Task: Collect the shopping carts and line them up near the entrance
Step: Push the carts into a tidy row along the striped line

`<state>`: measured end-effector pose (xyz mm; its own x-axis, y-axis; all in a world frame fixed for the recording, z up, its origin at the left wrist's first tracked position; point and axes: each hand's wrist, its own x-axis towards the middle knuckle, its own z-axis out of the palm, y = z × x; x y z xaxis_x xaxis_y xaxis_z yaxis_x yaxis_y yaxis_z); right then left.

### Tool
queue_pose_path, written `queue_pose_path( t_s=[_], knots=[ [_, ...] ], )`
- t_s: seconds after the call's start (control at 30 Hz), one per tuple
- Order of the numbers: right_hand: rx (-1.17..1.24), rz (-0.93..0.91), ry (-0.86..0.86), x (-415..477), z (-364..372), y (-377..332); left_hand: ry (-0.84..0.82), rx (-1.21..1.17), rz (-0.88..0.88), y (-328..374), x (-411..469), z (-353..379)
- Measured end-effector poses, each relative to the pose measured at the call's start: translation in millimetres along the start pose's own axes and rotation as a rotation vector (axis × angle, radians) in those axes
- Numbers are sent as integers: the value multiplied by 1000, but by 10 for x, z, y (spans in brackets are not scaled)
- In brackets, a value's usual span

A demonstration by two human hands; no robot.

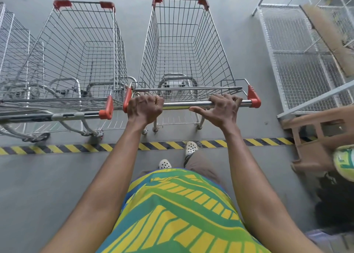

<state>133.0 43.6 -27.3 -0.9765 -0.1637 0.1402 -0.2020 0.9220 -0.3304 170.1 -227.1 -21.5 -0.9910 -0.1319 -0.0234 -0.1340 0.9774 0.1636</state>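
On the cart handle (183,104), the left grip (144,108) and right grip (223,109) both clasp it (right thumb splayed).

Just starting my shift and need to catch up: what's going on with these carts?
A person grips the chrome handle bar of a silver wire shopping cart with red corner caps, with the left hand and right hand both curled over it. That cart stands just past the yellow-and-black striped floor line, side by side with a second matching wire cart on its left, their red handle ends close together. Part of another wire cart shows at the far left.
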Motion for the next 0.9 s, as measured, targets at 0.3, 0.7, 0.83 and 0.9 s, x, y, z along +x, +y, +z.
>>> queue_pose_path(
  t_s=[0.3, 0.7, 0.83, 0.9],
  knots=[
    [1, -11, 40, -106, 4, -52, -11, -39, 6, -32, -75, -30],
    [-5, 23, 65, 79, 105, -16, -16, -44, -33, 7, 91, -90],
    [2, 24, 52, 335, 114, -70, -57, -30, -56, -15, 375, -142],
    [3, 20, 37, 498, 122, -96, -68, -27, -76, -30, 540, -173]
  ],
)
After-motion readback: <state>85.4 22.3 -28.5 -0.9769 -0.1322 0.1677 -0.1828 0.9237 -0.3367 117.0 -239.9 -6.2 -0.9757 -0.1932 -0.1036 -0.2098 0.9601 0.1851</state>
